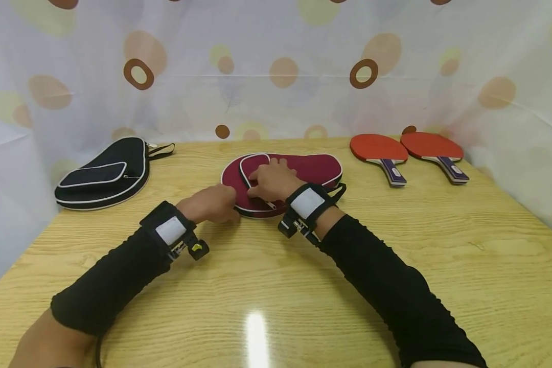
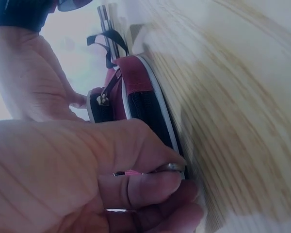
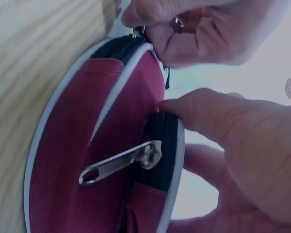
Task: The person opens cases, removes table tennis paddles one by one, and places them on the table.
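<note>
A maroon table tennis paddle case [image 1: 319, 166] with white piping lies flat on the table, its front pocket upward. My left hand [image 1: 213, 203] is at the case's rounded left end. Thumb and index finger pinch a metal zipper pull [image 2: 170, 167] at the case's side zipper in the left wrist view. My right hand [image 1: 273, 180] holds the case from above at its pocket, the thumb [image 3: 194, 107] against the pocket's edge and the other fingers bent over it. A second zipper pull [image 3: 119, 163] hangs from the pocket's zipper, untouched.
A black paddle case [image 1: 103, 174] with a wrist loop lies at the left. Two red paddles [image 1: 379, 147] with purple handles lie side by side at the back right. Behind the wooden table [image 1: 303, 301] hangs a dotted curtain [image 1: 257, 102].
</note>
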### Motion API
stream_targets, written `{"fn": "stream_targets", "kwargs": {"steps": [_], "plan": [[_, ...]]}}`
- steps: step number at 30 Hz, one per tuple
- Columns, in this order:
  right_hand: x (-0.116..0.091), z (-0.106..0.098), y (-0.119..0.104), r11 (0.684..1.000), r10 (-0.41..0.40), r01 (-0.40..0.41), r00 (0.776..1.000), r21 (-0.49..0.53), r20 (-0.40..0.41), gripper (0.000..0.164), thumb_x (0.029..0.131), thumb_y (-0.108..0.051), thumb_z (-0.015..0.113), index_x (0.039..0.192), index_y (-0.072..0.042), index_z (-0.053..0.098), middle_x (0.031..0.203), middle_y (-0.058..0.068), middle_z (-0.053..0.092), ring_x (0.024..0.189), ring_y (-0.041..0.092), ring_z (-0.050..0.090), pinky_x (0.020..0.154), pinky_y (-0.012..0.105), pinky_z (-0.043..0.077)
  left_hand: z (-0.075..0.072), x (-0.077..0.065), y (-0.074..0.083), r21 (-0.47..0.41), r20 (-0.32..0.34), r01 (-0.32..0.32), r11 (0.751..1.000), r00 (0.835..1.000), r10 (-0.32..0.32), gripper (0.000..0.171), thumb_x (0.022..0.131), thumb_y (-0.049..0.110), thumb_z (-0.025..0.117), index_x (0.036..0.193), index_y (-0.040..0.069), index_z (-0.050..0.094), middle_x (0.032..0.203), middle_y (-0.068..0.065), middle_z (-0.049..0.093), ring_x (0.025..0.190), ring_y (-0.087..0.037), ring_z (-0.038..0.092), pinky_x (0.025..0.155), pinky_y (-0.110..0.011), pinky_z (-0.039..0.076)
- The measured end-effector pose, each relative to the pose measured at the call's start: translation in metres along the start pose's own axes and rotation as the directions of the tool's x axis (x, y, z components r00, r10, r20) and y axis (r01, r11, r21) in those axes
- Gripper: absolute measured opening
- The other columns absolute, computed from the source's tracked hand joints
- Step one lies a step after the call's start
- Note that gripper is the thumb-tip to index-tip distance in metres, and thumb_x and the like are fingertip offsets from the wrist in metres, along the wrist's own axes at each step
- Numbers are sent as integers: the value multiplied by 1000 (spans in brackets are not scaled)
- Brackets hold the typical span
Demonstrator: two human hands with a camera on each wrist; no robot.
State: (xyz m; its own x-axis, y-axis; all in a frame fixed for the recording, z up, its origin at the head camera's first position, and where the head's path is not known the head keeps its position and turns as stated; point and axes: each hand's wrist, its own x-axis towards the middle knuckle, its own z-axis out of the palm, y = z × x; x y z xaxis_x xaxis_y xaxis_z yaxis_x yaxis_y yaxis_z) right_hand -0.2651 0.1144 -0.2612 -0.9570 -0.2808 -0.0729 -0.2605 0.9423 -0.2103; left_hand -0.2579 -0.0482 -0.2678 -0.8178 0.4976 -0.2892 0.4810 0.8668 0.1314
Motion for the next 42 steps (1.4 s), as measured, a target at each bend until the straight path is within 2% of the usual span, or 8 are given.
{"fn": "stream_targets", "kwargs": {"steps": [5,12,20,26,32,38,40,42], "plan": [[-1,-4,8,997,-70,72,996,-21,56,49,98,-37,63,144,-24,57,147,19,48,133,42,37,102,65,39,3,0,-1,-2,-17,13,1000,1000,-13,21,95,18,71,100,-2,72,71,-3,55,63,-16,51,58,-26,39],[-1,-13,23,965,-237,249,961,-77,144,46,99,-29,64,144,-19,56,137,8,62,130,28,45,112,46,27,2,0,-3,-7,-42,3,1000,999,-3,16,95,16,70,95,0,72,71,-1,55,65,-16,50,60,-26,40],[-3,-18,35,967,-245,255,945,-17,217,46,99,-23,65,144,-24,56,110,9,63,104,23,49,102,41,31,1,1,-2,-16,-27,3,1000,1000,-3,20,95,17,71,101,-2,73,73,-2,57,67,-16,51,60,-26,41],[-4,-19,39,957,-285,291,935,2,212,44,98,-19,65,142,-22,59,117,8,62,113,22,52,113,43,26,2,1,-1,-28,-34,-8,1000,999,7,17,94,15,70,98,-2,73,71,-2,57,65,-15,50,58,-24,40],[-5,-22,44,954,-293,299,938,-8,184,43,95,-14,68,138,-19,64,133,10,62,125,24,52,100,36,43,0,3,-2,-34,-57,0,999,998,-2,14,94,13,70,93,-1,72,72,-3,59,65,-14,50,57,-24,39],[-5,-26,49,944,-314,325,937,-53,154,39,93,-3,65,130,-15,70,143,13,58,139,27,45,111,40,37,-2,6,-7,-54,-100,13,998,995,-19,16,94,14,71,93,-2,73,70,-2,57,65,-15,49,57,-24,38],[-6,-27,52,942,-320,331,937,-61,143,38,92,0,64,127,-14,72,141,12,59,142,27,42,114,42,33,-3,7,-8,-71,-103,15,997,994,-22,15,94,13,71,92,-2,72,69,-2,57,64,-14,49,57,-23,37],[-6,-27,54,943,-324,330,939,-41,117,37,91,4,63,122,-13,75,134,10,65,140,25,46,108,40,40,-3,8,-9,-84,-107,12,996,994,-21,14,94,13,71,91,-1,72,70,-3,57,64,-14,49,57,-23,37]]}}
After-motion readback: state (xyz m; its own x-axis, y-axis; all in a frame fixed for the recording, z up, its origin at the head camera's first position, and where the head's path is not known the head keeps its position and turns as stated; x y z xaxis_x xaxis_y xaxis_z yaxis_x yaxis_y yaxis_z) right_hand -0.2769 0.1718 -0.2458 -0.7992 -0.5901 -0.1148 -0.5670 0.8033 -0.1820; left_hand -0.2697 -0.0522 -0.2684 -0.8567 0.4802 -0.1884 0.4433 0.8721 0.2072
